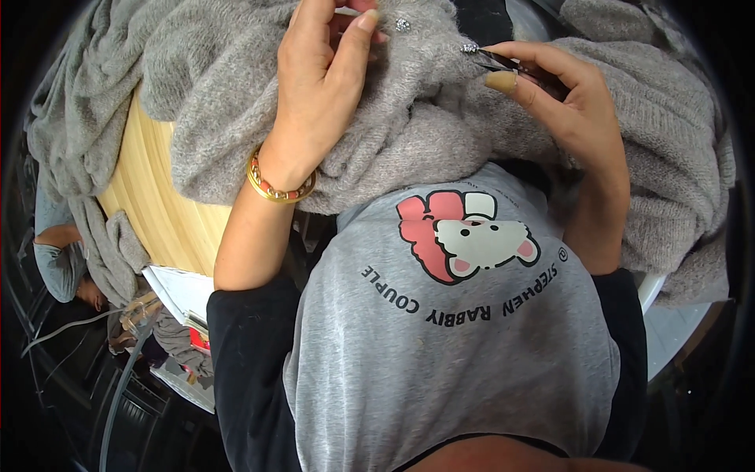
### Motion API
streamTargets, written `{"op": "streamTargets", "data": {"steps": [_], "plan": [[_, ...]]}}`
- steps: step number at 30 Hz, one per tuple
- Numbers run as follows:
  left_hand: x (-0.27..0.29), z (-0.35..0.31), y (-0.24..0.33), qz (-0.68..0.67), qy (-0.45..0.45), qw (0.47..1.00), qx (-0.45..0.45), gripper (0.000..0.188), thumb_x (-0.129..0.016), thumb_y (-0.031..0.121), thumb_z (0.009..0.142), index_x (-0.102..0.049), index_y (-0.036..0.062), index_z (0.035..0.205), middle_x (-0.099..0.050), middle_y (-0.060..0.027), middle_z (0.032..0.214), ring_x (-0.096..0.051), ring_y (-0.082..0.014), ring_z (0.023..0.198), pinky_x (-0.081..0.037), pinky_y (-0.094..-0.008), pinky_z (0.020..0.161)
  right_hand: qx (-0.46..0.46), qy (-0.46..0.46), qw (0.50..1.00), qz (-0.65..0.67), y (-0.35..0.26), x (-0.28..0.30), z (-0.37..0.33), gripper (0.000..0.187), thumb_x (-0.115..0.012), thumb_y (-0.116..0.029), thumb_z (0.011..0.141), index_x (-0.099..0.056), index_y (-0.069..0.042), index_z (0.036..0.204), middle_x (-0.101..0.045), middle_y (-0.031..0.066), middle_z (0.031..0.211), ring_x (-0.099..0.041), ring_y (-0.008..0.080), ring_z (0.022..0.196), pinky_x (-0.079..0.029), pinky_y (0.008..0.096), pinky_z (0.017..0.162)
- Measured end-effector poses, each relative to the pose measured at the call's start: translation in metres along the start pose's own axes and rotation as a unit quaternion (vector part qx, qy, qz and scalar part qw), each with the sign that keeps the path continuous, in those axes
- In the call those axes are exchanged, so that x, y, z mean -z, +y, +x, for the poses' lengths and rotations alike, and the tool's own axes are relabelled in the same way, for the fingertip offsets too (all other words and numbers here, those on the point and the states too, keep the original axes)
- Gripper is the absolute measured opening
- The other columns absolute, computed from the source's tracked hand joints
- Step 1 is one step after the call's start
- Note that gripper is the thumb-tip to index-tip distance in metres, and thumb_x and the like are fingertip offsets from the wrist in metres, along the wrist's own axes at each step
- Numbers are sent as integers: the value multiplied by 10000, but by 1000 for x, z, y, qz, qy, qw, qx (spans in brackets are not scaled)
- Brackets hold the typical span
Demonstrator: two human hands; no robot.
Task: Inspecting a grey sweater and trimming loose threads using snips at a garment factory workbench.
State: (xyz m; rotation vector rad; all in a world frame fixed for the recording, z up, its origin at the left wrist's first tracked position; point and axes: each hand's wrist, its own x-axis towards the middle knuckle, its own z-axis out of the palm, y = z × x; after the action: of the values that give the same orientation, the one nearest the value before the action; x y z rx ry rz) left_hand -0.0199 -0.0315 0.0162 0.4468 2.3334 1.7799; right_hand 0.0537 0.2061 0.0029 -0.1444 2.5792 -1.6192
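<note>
A fuzzy grey-beige knit garment (425, 141) lies bunched in front of me, across my lap and the table. One sparkly silver button (403, 26) sits on the knit, just right of my left hand (322, 75). The fingers of that hand are curled together with the thumb, partly cut off by the top edge; whatever is between them is hidden. In my right hand (570, 98) is a pair of small dark thread snips (503, 63), pointing left with the tips apart. Another sparkly button (469, 49) shows right at the tips.
A light wood tabletop (161, 185) shows at the left, with more grey-beige knits (79, 149) piled over it. Beyond it another person's arm (59, 236) rests near a hanging knit. A white box (177, 287) stands below the table edge. More knitwear (661, 141) is heaped at the right.
</note>
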Motion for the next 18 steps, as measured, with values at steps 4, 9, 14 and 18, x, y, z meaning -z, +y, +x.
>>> {"op": "streamTargets", "data": {"steps": [4, 9, 14, 18], "plan": [[12, -7, -31, 10, -14, 1000, -19, 236, -597, 4, 985, -595, 4, 1222, -639, -41, 1148, -630, -93, 898, -512, -222, 797, -11, -46, 999, -4, 1, 12, 2, 354, -703, -81, 853, -709, -39, 1205, -608, -21, 804, -522, 47, 704, -409, 209, 630], [17, -8, -29, 116, -58, 988, -88, 310, -627, -18, 942, -630, 9, 1251, -585, -34, 1175, -595, -77, 884, -505, -217, 770, -53, -64, 977, -195, -4, 22, 0, 337, -710, -86, 843, -706, -29, 1175, -670, -16, 801, -538, 40, 691, -410, 204, 604], [8, -7, -14, 248, -65, 959, -120, 358, -798, 61, 824, -694, 62, 1167, -616, -56, 1116, -596, -129, 852, -515, -248, 742, -86, -69, 990, -90, 4, 16, 8, 309, -697, -71, 872, -704, -26, 1178, -680, -20, 830, -550, 26, 713, -406, 192, 612], [7, -5, -24, 284, -49, 942, -170, 430, -864, 132, 763, -700, 81, 1157, -628, -70, 1106, -602, -165, 850, -523, -269, 734, -12, -45, 998, -31, 22, 1, 16, 302, -699, -67, 885, -702, -30, 1185, -636, -53, 777, -545, 13, 729, -403, 187, 627]]}}
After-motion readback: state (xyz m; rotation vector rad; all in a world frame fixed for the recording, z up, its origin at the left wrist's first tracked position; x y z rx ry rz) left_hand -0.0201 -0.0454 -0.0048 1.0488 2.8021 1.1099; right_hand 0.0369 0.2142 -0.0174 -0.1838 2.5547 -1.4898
